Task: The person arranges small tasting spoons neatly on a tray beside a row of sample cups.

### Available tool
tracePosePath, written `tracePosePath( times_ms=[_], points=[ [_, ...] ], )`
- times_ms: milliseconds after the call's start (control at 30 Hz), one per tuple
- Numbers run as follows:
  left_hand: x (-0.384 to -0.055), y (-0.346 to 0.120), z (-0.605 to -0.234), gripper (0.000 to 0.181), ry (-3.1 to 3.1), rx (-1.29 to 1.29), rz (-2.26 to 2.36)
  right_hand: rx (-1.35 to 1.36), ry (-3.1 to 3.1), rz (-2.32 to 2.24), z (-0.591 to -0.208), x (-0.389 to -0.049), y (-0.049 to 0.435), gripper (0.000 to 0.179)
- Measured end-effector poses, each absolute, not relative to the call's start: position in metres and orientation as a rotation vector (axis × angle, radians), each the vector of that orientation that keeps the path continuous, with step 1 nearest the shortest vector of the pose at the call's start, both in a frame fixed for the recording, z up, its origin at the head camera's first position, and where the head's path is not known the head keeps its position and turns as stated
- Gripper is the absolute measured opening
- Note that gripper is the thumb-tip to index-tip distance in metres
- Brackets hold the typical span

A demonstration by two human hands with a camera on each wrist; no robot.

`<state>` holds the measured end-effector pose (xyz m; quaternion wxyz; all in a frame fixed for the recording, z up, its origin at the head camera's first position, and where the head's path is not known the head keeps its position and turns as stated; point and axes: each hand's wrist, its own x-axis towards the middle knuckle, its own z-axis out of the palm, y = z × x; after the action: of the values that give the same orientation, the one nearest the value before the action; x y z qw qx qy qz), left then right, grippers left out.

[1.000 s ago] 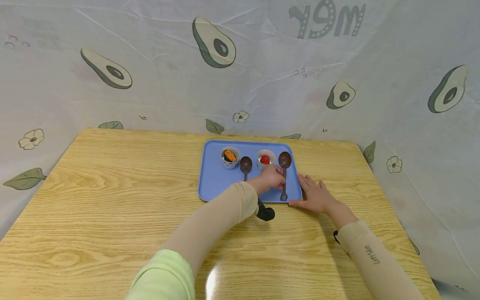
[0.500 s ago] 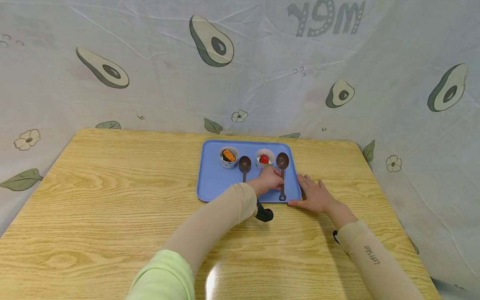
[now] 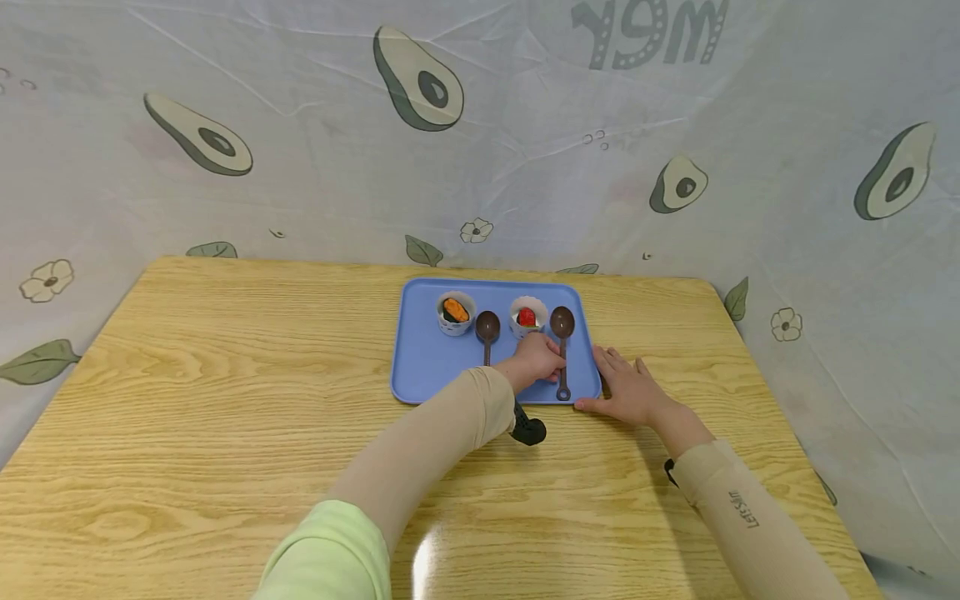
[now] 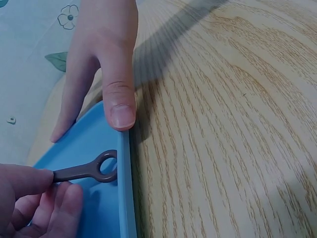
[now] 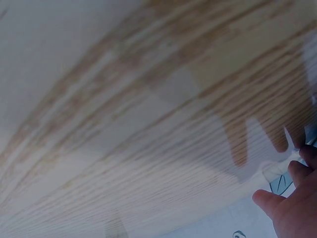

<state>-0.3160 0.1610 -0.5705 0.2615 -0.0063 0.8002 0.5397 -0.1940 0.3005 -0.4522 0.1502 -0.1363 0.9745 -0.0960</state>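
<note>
My left hand [image 3: 538,357] pinches the handle of a dark brown spoon [image 3: 562,322] at the right side of a blue tray [image 3: 427,375]. In the left wrist view, my left thumb and fingers [image 4: 72,196] grip the handle just short of its looped end. My right hand [image 3: 633,392] rests at the tray's near right corner, fingers along the right side and thumb on the front rim. A second brown spoon [image 3: 487,325] lies left of the first, its lower handle hidden behind my left arm. The right wrist view shows only part of my right hand [image 5: 297,203].
Behind my left hand stands a white patterned cup [image 3: 528,304] with a red piece inside. Another cup [image 3: 456,325] holds an orange-topped, dark-sided piece. The wooden table [image 3: 225,400] ends at a hanging avocado-print cloth [image 3: 315,192]. Black wrist gear [image 3: 528,430] hangs below my left wrist.
The held spoon's bowl has shifted slightly left and toward me on the tray, with my left hand staying on its handle. My right hand keeps its place at the corner.
</note>
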Motion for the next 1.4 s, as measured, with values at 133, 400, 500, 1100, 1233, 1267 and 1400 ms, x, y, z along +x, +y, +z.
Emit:
tracePosePath(
  times_ms=[133, 400, 500, 1100, 1233, 1267, 1400],
  points=[
    [-0.295, 0.146, -0.532, 0.013, 2.146, -0.014, 1.487, -0.394, 2.804, -0.278, -0.453, -0.194, 0.3, 0.101],
    [-0.272, 0.137, -0.488, 0.01, 2.203, -0.048, 1.41, -0.384, 2.801, -0.277, -0.453, -0.195, 0.301, 0.101],
    [-0.263, 0.134, -0.476, 0.012, 2.262, -0.037, 1.361, -0.383, 2.799, -0.276, -0.454, -0.195, 0.301, 0.102],
    [-0.297, 0.152, -0.547, 0.013, 2.409, 0.036, 1.289, -0.396, 2.797, -0.293, -0.45, -0.194, 0.299, 0.1],
    [-0.297, 0.151, -0.548, 0.019, 2.419, 0.031, 1.281, -0.397, 2.799, -0.288, -0.449, -0.194, 0.298, 0.1],
    [-0.294, 0.148, -0.544, 0.02, 2.417, 0.05, 1.294, -0.4, 2.8, -0.29, -0.449, -0.194, 0.298, 0.1],
    [-0.27, 0.128, -0.492, 0.023, 2.294, 0.028, 1.355, -0.401, 2.8, -0.3, -0.449, -0.193, 0.298, 0.101]
  ],
)
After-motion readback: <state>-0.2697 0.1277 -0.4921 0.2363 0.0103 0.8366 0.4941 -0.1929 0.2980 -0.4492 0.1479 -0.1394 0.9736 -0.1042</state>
